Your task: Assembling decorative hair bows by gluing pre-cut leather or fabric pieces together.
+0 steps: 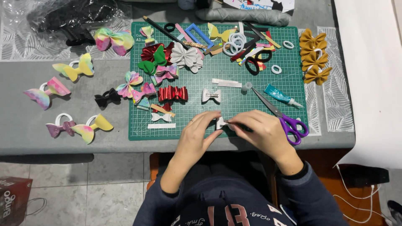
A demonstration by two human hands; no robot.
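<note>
White bow piece (220, 123) pinched between both hands (fingertips meeting) — on green mat (234, 100).

A small teal glue tube (279, 95) with a white nozzle lies slanted on the green cutting mat (234, 79), just above the purple-handled scissors (284, 120). A crumpled clear plastic bag (71, 14) with dark contents sits at the far left corner of the grey surface (25, 121). On the tiled floor (83, 188) at the lower left stands a dark red-brown box (12, 196) with white lettering, cut off by the frame edge.
</note>
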